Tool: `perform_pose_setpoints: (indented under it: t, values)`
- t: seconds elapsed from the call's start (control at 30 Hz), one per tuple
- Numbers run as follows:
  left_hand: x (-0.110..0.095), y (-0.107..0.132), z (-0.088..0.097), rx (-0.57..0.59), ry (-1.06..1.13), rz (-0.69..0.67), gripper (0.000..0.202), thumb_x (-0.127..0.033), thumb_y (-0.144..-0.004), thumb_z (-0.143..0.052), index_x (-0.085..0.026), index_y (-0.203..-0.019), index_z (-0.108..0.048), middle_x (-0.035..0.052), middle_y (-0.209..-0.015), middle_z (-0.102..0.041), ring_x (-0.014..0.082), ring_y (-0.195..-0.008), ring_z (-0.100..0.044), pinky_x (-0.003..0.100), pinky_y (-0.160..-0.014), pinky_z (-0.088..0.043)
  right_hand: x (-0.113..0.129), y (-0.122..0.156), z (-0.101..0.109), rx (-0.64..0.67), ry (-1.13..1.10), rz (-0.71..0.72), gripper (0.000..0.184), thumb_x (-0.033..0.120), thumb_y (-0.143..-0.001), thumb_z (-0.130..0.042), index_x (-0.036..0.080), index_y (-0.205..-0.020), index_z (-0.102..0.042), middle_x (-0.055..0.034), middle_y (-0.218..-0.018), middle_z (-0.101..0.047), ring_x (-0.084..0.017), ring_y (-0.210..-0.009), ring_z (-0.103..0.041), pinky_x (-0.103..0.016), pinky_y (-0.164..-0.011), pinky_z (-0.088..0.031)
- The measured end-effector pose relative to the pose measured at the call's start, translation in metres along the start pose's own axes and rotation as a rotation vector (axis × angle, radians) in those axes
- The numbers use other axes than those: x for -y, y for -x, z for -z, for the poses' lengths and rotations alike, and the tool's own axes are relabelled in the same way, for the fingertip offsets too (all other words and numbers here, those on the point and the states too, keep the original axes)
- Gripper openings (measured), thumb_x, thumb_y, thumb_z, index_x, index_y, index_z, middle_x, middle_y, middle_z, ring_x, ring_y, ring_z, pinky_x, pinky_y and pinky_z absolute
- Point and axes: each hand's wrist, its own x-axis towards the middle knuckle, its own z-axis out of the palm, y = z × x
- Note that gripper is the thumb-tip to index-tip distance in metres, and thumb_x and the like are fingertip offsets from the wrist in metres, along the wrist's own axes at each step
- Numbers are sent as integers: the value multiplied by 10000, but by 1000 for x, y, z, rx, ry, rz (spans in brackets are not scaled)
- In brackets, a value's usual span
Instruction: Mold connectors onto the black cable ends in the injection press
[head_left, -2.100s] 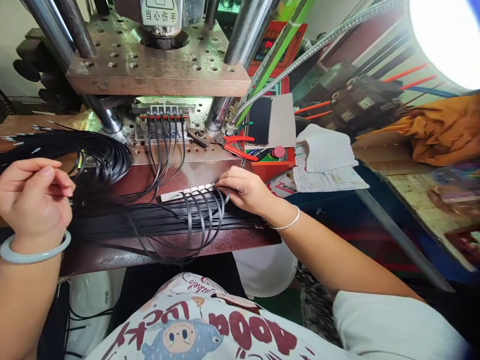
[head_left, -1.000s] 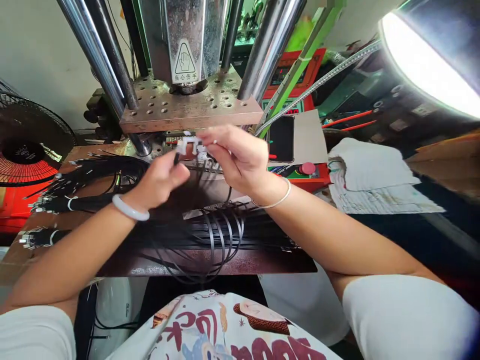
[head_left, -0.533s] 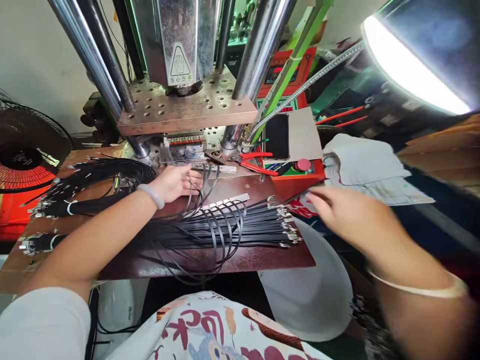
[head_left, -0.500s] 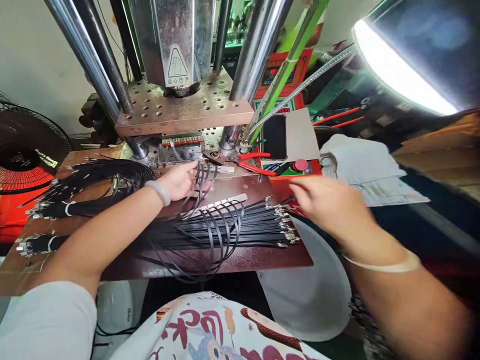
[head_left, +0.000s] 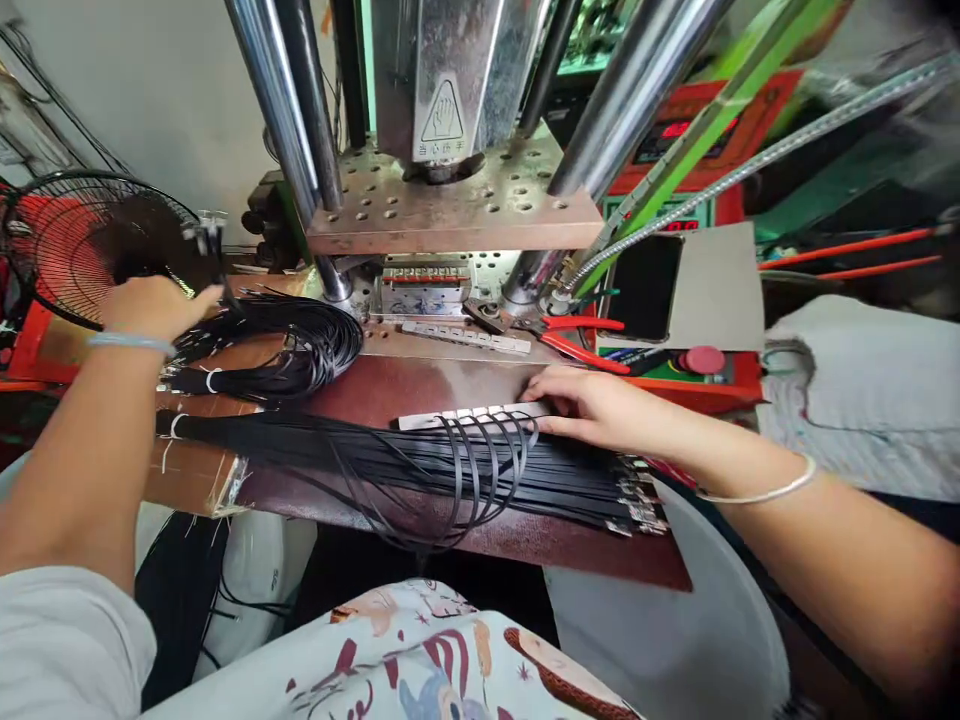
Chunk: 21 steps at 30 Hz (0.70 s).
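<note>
My left hand [head_left: 161, 308] is at the far left above a coiled pile of black cables [head_left: 315, 340]. Its fingers are closed on a few black cables [head_left: 217, 262], whose metal ends stick up, blurred, beside the thumb. At the table's middle, my right hand [head_left: 585, 405] grips the right end of a pale slotted strip [head_left: 427, 421]. Several thin black cables loop forward out of the strip's slots. In front of it a long bundle of straight black cables [head_left: 375, 455] lies across the table, its metal connectors [head_left: 637, 497] at the right.
Behind stands a press with a thick drilled plate [head_left: 450, 232] and a hand-warning sign. Below it sit a second slotted strip [head_left: 465, 337] and red-handled pliers [head_left: 581, 340]. A fan [head_left: 97, 245] is at left; a phone [head_left: 641, 285] and red button [head_left: 705, 360] are at right.
My left hand has moved left from the press front to the coiled pile, carrying cables. My right hand has come in from the right and taken the strip's end. The view has shifted left.
</note>
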Motion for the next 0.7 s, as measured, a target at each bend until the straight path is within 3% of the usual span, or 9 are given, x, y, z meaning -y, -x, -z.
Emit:
perform_pose_setpoints:
  t: [0.07,0.1,0.13,0.2,0.3,0.4,0.53,0.63,0.7]
  values:
    - [4,3,-7,-74,-367,-250,375,-379,-719,-710,-190,-594,-411,-12,-574,-447,261,-981,-559,311,-739,-362,12,-5,-11,-40,68,-50,180,333,-864,-565,178,-845,-654,-88,-831,-643,-222,-739,-614,-331,-674,-492]
    - [1,14,-21,-24,-522,-415,314,-386,-783,-636,-187,-615,-461,12,-633,-509,274,-979,-564,337,-757,-376,16,-10,-17,-67,124,-76,177,316,-869,-560,170,-830,-652,-93,-818,-634,-227,-746,-613,-334,-689,-491]
    - [-5,31,-38,87,-637,-582,276,-377,-852,-540,-182,-658,-522,42,-705,-567,281,-960,-576,361,-764,-388,20,-16,-23,-88,171,-94,165,295,-872,-558,162,-839,-650,-97,-825,-626,-230,-759,-613,-336,-704,-490]
    - [-16,70,-77,466,-745,-874,284,-380,-897,-491,-165,-749,-602,94,-813,-629,287,-920,-598,385,-764,-410,24,-28,-31,-114,234,-96,132,245,-877,-549,151,-893,-641,-104,-867,-608,-233,-798,-606,-336,-730,-491]
    - [-21,104,-119,809,-780,-1119,238,-357,-915,-525,-139,-912,-621,117,-918,-644,272,-902,-616,371,-773,-444,23,-39,-32,-131,321,-17,129,185,-898,-497,147,-935,-614,-113,-904,-591,-242,-842,-582,-350,-766,-487]
    - [-16,82,-138,817,-763,-1069,250,-264,-980,-383,-130,-1056,-579,116,-986,-636,242,-899,-630,338,-767,-473,11,-58,-17,-187,441,11,189,182,-931,-423,123,-957,-600,-146,-902,-602,-269,-857,-563,-383,-787,-470]
    - [-25,3,-170,599,-587,-829,401,-182,-967,-271,-129,-1297,-494,170,-1244,-575,263,-1087,-592,406,-934,-453,-21,-120,15,-293,508,-123,281,77,-885,-363,63,-1041,-597,-215,-969,-637,-298,-911,-587,-409,-837,-456]
    - [-33,-44,-199,579,-327,-642,405,-281,-975,-314,-179,-1313,-513,124,-1313,-572,250,-1221,-510,479,-1090,-326,-49,-167,28,-353,416,-166,366,53,-876,-333,95,-1124,-599,-193,-1024,-670,-302,-1005,-597,-442,-921,-440]
    - [-30,-60,-211,578,-175,-518,399,-343,-978,-344,-202,-1300,-535,95,-1289,-602,234,-1244,-493,492,-1120,-278,-61,-183,30,-398,319,-127,393,76,-900,-310,131,-1163,-595,-164,-1055,-683,-299,-1071,-585,-477,-971,-421]
